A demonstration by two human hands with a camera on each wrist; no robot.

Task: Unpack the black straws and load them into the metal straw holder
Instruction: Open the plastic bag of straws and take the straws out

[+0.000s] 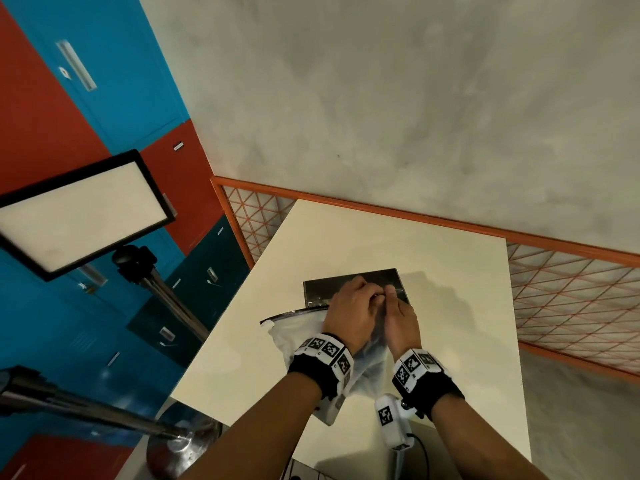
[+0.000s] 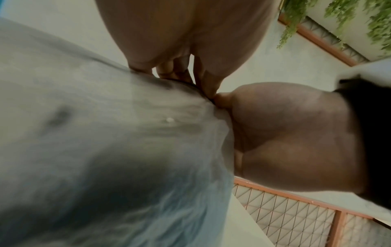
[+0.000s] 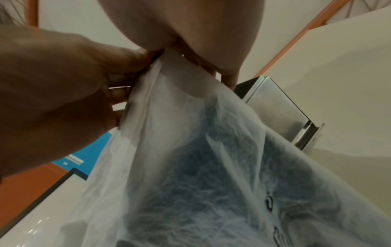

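Black straws: a dark mass shows through the translucent white plastic bag (image 3: 190, 150); single straws cannot be made out.
Bag position: it lies on the cream tabletop (image 1: 450, 323), its top gathered up toward both hands, its lower part under the wrists near the front edge; in the head view the bag (image 1: 298, 337) spreads to the left of the left wrist.
Left hand (image 1: 349, 313): fingers curled, pinching the gathered top of the bag; in the right wrist view the left hand (image 3: 63, 93) presses its fingertips into the fold from the left.
Right hand (image 1: 398, 320): fingers and thumb closed on the same gathered top, touching the left hand's fingertips; the right wrist view shows the right hand (image 3: 190, 33) gripping the plastic from above.
Left wrist view: the left hand (image 2: 186, 36) and the right hand (image 2: 285, 130) meet at the bunched bag (image 2: 105, 133), which fills the lower left, blurred.
Metal straw holder (image 1: 353, 282): a flat, dark, shiny box on the tabletop just beyond the hands, partly hidden by them; in the right wrist view the metal straw holder (image 3: 281, 110) stands just behind the bag, its brushed side and a hinge-like edge showing.
Wrists: both carry black bands with black-and-white marker tags.
Surroundings: a lit panel lamp (image 1: 79, 213) on a stand to the left, an orange-framed mesh fence (image 1: 571, 292) behind the tabletop.
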